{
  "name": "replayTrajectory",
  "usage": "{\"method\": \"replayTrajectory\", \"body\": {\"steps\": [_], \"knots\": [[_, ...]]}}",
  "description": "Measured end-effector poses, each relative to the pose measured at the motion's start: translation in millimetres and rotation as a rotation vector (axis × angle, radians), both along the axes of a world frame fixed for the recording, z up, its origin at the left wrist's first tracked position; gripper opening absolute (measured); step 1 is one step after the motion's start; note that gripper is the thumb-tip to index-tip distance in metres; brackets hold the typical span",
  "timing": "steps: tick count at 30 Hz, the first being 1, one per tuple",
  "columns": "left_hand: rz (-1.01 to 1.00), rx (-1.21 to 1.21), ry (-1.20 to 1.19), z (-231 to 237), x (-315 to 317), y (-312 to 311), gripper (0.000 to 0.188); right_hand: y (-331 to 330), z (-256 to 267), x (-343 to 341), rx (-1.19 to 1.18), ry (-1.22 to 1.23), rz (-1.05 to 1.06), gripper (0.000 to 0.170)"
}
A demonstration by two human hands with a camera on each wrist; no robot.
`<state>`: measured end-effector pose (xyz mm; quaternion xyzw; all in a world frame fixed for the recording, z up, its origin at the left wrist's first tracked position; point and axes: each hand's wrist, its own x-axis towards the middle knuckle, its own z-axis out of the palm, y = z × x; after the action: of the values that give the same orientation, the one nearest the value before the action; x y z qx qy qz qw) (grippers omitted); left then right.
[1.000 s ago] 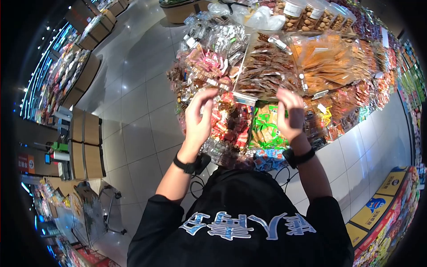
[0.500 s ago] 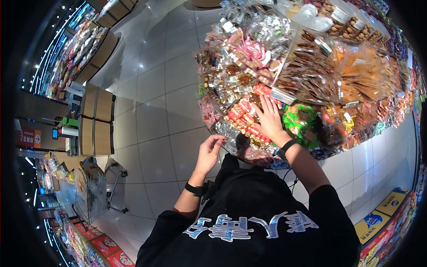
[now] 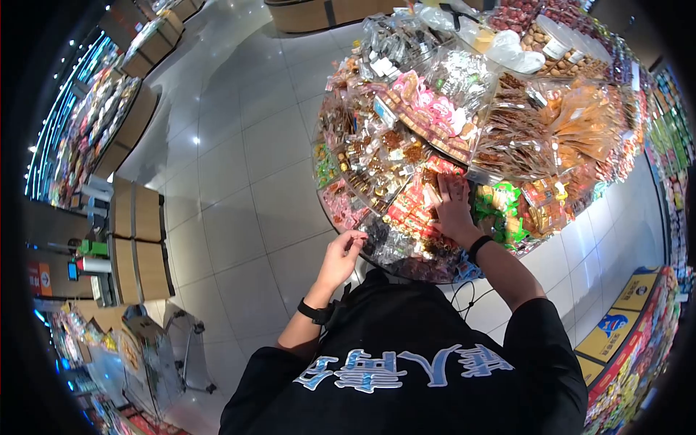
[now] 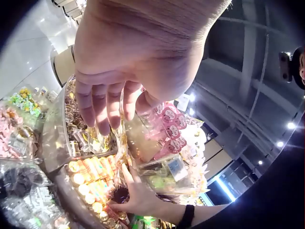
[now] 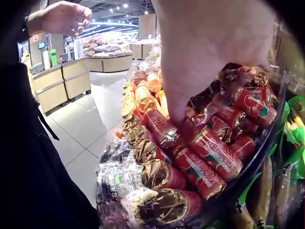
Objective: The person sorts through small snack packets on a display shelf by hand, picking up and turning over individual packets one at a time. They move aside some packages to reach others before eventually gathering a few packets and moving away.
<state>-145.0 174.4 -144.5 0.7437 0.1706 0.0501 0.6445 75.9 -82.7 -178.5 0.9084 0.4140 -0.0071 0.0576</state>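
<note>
My right hand [image 3: 455,212] reaches down onto a bin of red cylindrical rolls with gold twisted ends [image 5: 205,162]. Its fingers are spread and lie over the rolls, as the left wrist view also shows; in the right wrist view the fingertips are hidden behind the palm. A dark maroon wrapper [image 5: 209,98] shows beside the thumb there. Out past the near left rim of the display, my left hand [image 3: 342,257] hangs in the air, fingers loosely bent and nothing in them. Green-edged packs [image 3: 500,210] fill the bin right of the rolls.
Around the rolls are pink packs [image 3: 435,105], brown strips in clear bags [image 3: 511,130] and orange packets [image 3: 587,123]. Clear tubs of nuts [image 3: 558,47] stand at the back. A counter [image 3: 138,239] and a cart [image 3: 185,348] are off to the left.
Both hands were raised over the display at first. My right hand came down left onto the red rolls, and my left hand drew back to the near rim. The view shifted left.
</note>
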Motion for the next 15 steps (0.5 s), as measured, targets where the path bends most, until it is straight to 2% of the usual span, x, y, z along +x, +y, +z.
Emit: {"method": "replayTrajectory", "body": {"steps": [8, 11, 14, 15], "knots": [[-0.105, 0.034, 0.011, 15, 4, 26, 0.017, 10, -12, -9, 0.006, -0.062, -0.072, 0.120], [-0.122, 0.048, 0.024, 15, 1, 31, 0.017, 15, 1, -15, 0.019, 0.072, -0.120, 0.103], [-0.138, 0.033, 0.034, 13, -2, 37, 0.017, 9, -17, -15, 0.052, -0.039, -0.075, 0.091], [-0.142, 0.019, 0.023, 7, -2, 38, 0.017, 10, -15, -17, 0.052, -0.001, -0.091, 0.088]]}}
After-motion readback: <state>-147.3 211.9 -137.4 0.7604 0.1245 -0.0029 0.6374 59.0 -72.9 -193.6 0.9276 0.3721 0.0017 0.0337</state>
